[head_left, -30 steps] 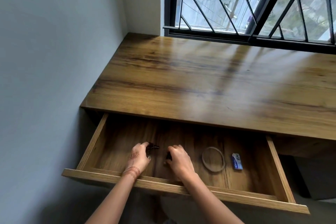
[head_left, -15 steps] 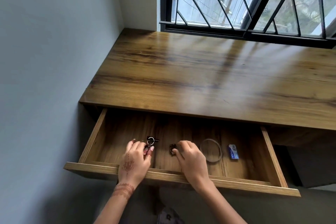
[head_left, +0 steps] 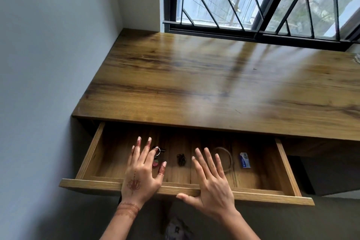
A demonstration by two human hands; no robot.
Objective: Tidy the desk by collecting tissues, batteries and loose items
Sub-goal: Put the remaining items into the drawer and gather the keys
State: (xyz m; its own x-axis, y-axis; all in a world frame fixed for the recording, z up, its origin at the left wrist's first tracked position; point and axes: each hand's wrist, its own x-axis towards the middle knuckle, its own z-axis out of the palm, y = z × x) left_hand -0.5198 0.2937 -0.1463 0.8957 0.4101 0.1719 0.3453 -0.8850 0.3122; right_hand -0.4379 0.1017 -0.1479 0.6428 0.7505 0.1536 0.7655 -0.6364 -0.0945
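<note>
Loose items were shown lying in the pulled-out drawer (head_left: pixel 263 196): a keyring (head_left: pixel 157 155), partly covered by the left hand (head_left: pixel 141 173); a small dark object (head_left: pixel 180 160) between the hands; a thin hoop (head_left: pixel 227 159) and a blue packet (head_left: pixel 244 160) further right. The left hand and the right hand (head_left: pixel 212 181) were held flat, fingers spread, gripping nothing. The desk top (head_left: pixel 194 84) was seen beyond, below a barred window (head_left: pixel 253 0).

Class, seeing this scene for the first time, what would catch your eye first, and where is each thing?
The left hand and right hand, fingers spread, are held over the open drawer under the desk top. Inside lie a keyring by the left fingers, a dark item between the hands, and a thin ring and blue box to the right.
</note>
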